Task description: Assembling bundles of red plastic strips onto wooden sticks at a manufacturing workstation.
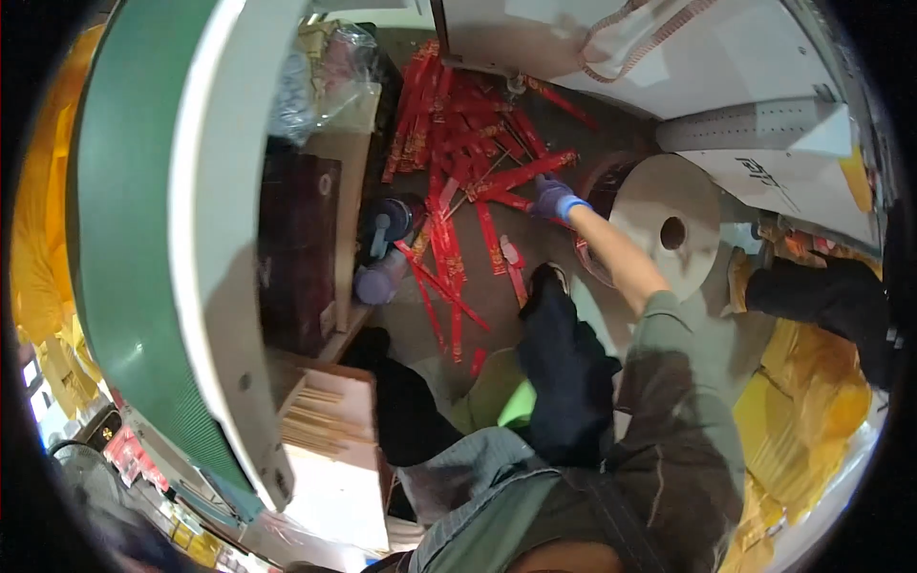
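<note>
My right hand (554, 200), in a purple-blue glove, reaches down to a heap of long, narrow red packets (458, 134) on the floor. Its fingers are curled at a red packet (525, 176) on the heap's right side; the fingertips are partly hidden. The packets carry gold print and lie crisscrossed, with a few thin bare sticks (482, 179) among them. Several packets are strewn nearer my feet. My left hand is out of view.
A large reel (650, 215) stands right of my hand, below a white machine panel (755, 57). To the left are a bottle with a blue handle (390, 222), a green-and-white machine (143, 220) and a tray of wooden sticks (320, 420). Another person's dark-clothed leg (812, 296) is at right.
</note>
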Demonstrator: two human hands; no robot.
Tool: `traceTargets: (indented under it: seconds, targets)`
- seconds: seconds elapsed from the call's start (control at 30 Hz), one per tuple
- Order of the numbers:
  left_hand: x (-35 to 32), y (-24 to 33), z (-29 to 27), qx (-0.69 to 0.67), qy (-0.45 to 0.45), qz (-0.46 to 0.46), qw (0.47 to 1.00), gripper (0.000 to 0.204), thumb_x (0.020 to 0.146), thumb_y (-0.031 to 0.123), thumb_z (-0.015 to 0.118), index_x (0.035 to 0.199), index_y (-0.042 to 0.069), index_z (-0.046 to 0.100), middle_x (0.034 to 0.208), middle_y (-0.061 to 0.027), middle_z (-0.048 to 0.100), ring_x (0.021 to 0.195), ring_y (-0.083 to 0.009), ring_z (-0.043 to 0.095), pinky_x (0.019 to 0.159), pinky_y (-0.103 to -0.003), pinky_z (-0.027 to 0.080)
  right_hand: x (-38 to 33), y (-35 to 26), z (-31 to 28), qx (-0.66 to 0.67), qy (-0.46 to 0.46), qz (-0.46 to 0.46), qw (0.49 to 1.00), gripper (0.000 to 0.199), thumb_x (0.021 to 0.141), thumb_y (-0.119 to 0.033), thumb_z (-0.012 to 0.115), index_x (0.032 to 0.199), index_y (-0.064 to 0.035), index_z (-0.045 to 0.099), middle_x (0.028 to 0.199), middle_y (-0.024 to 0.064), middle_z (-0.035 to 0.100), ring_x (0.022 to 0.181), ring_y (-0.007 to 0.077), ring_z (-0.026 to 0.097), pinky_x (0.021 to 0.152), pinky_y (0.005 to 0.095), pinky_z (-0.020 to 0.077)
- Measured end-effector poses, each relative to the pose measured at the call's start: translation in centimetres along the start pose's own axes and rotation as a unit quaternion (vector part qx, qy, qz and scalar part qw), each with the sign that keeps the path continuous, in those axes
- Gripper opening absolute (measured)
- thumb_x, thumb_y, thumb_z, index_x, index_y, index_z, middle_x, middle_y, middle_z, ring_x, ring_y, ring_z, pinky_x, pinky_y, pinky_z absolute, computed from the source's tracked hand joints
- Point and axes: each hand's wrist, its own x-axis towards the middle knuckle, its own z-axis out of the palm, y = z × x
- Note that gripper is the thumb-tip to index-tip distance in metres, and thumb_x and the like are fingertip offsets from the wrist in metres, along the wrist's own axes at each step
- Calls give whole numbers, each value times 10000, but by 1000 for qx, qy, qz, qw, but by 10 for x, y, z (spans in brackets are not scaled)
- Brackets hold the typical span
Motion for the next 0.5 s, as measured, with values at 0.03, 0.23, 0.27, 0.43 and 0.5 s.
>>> traceTargets:
  seconds: [0.03,0.23,0.27,0.43,0.5]
  targets:
    - [-62,-2,38,-63,-93,-87,990,581,681,367,636,1139,83,421,1094,-108,491,986,-271,485,744,-360,418,10,2,13,-124,95,-5,988,810,605,-322,649,1255,-21,271,1243,226,334,1175,344,303,954,416,268]
    - [-78,60,417,-399,-206,-278,849,341,765,93,524,1090,-3,484,1067,-94,506,925,-151,491,797,-240,378,98,-5,82,-276,319,-104,901,509,703,-217,504,1169,-45,389,1206,224,374,1143,345,339,920,486,271]
    - [-65,39,468,-363,-171,-369,838,413,769,129,539,1152,10,441,1078,-82,485,901,-133,475,779,-244,383,111,13,92,-303,379,-80,871,432,721,-187,463,1128,-46,428,1174,225,411,1102,337,397,887,475,321]
    - [22,-110,657,38,-37,-388,920,1009,583,472,660,1286,-27,135,1274,-224,271,1198,-329,247,982,-382,214,55,-42,64,-183,121,-84,972,357,715,-179,473,1051,-57,476,931,193,534,840,318,539,689,433,432]
    - [43,-142,684,97,-15,-394,914,1036,554,474,674,1279,-36,138,1279,-232,257,1196,-338,245,979,-386,223,52,-43,42,-192,109,-97,970,363,703,-195,498,1038,-56,479,840,177,555,749,316,558,622,421,448]
